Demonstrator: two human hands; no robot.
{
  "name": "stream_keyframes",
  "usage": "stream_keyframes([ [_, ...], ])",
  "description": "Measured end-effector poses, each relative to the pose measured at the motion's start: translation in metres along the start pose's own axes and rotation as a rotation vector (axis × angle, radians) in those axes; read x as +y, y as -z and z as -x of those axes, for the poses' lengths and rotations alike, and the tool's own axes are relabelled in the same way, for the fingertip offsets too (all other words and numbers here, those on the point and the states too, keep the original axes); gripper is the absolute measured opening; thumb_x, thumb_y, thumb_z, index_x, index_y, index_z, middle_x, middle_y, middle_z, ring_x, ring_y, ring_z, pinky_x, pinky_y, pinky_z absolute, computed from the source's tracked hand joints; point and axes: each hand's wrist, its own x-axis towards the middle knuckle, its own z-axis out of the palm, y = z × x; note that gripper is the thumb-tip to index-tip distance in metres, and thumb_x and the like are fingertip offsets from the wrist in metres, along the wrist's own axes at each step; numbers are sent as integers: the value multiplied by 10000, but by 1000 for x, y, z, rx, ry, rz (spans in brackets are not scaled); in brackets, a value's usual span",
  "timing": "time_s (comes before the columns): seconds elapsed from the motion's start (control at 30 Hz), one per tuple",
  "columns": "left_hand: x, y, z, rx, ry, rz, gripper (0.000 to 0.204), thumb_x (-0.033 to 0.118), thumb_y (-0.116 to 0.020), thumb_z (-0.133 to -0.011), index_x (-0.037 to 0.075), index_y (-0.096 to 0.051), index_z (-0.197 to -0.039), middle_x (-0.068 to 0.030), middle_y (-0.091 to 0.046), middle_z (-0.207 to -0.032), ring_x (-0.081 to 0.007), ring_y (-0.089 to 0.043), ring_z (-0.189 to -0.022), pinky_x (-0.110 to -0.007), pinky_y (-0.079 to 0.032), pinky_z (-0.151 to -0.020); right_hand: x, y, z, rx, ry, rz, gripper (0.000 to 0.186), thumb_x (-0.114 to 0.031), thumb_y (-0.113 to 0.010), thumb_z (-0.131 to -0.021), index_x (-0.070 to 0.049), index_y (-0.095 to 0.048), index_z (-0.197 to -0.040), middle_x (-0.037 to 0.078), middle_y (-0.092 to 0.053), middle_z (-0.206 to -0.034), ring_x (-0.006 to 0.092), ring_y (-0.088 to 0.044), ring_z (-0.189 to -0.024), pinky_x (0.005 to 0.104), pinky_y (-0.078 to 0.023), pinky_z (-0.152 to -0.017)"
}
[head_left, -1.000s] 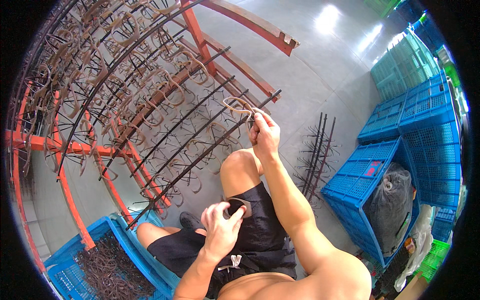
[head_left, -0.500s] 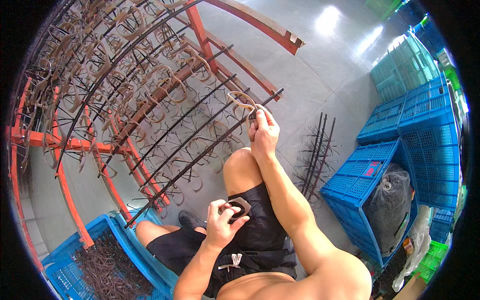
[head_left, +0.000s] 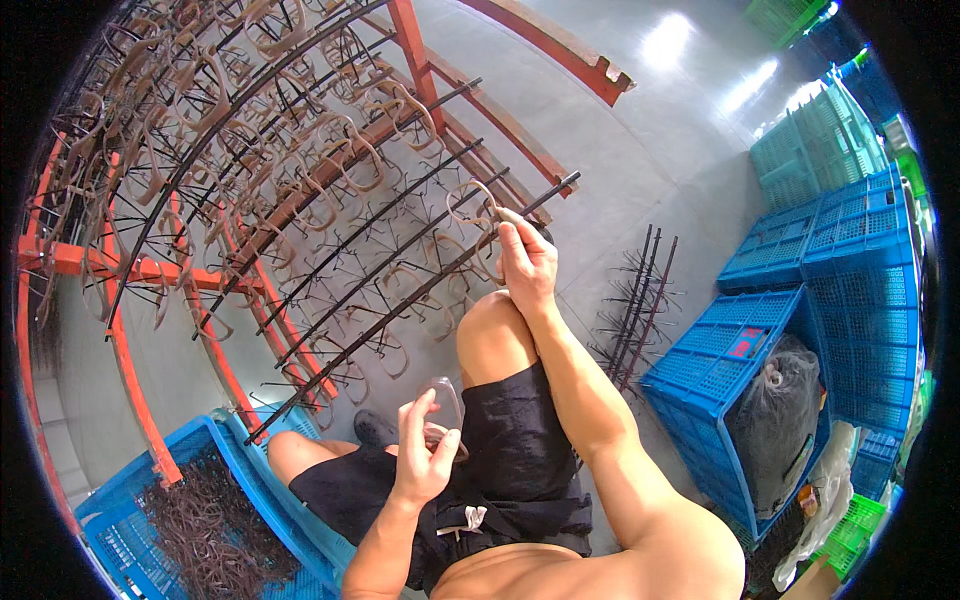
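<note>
My right hand [head_left: 527, 262] is closed, with thumb and fingers pinching a thin brown eyeglass frame [head_left: 466, 190] by one side. It is at the far end of a black pronged rod [head_left: 400, 315]; whether the frame touches a prong I cannot tell. Above my lap my left hand [head_left: 424, 462] is curled around another eyeglass frame [head_left: 447, 400], whose rim stands up beyond the fingers. Fingers hide its lower part. Similar frames [head_left: 335, 150] hang in rows from more black rods on a red rack.
The red metal rack [head_left: 130, 400] fills the left side. A blue basket [head_left: 130, 555] at lower left holds many dark brown strips. Loose pronged rods [head_left: 645, 300] lie on the floor at right, near blue crates [head_left: 715, 345], one holding a black bag [head_left: 780, 430].
The frame in my left hand has turned from lying flat to standing upright. My right hand has shifted slightly, and its frame has tilted up. The whole view has moved a little.
</note>
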Motion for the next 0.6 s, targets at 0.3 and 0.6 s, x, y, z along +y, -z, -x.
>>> stream_keyframes([
  [0.3,-8,2,1,-18,33,342,693,-87,-533,-791,119,-233,-1382,-97,-416,-1119,-109,-494,-816,-224,-446,-706,2,7,-2,-88,46,114,245,-151,-560,-914,-55,-609,-1134,-82,-414,-557,5,-360,-460,180,-291,-416],
  [0.6,7,-4,-3,89,4,357,721,-60,-537,-803,97,-165,-1400,-111,-480,-1055,-134,-516,-861,-254,-471,-752,-1,14,-9,-63,165,222,233,-133,-575,-900,-47,-611,-1113,-79,-449,-605,12,-353,-502,180,-288,-446],
])
